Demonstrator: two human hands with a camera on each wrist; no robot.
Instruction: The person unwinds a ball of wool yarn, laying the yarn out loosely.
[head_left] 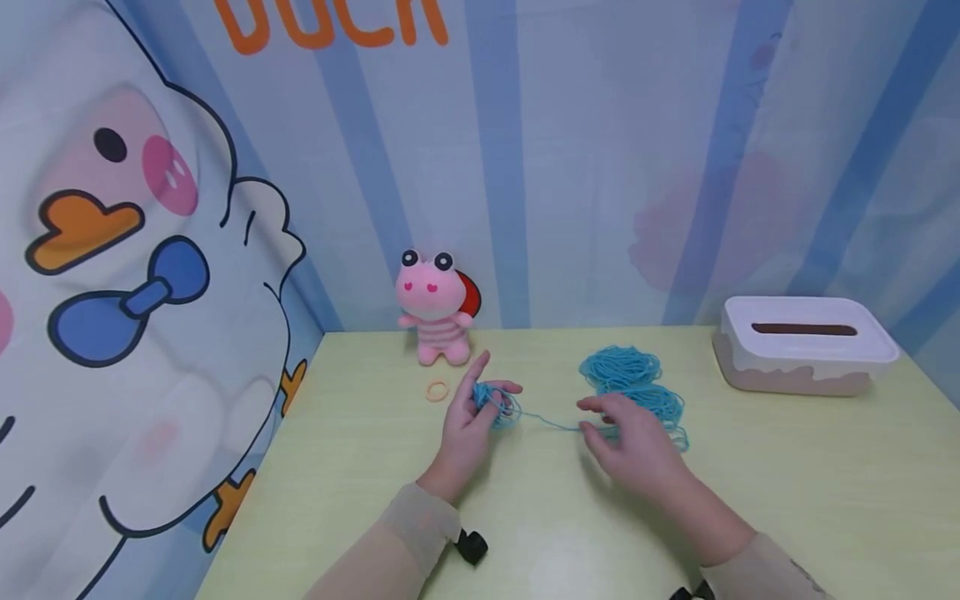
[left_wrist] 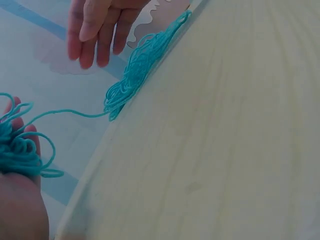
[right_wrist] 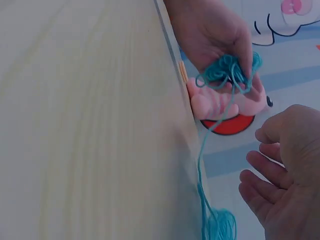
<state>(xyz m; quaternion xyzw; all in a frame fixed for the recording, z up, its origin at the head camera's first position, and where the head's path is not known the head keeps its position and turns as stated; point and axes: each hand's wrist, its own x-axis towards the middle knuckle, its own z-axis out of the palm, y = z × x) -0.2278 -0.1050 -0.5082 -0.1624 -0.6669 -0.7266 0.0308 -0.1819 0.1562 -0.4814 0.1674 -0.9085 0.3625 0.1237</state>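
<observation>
My left hand (head_left: 463,435) holds a small loose bundle of blue yarn (right_wrist: 222,69), its thumb over the loops in the right wrist view. From this bundle a single strand (left_wrist: 70,111) runs across to a larger heap of the same yarn (head_left: 621,367) on the table. Near that heap, my right hand (head_left: 637,442) hovers with nothing in its grasp. Its fingers (left_wrist: 103,42) hang fairly straight and apart from the strand in the left wrist view. The head view shows part of the heap hidden behind this hand.
A pink striped plush toy (head_left: 432,304) stands at the table's back edge, with a peach-coloured ring (head_left: 437,391) in front of it. At the back right sits a white and beige tissue box (head_left: 806,354). A printed curtain (head_left: 570,167) hangs behind the pale wooden table (head_left: 555,517).
</observation>
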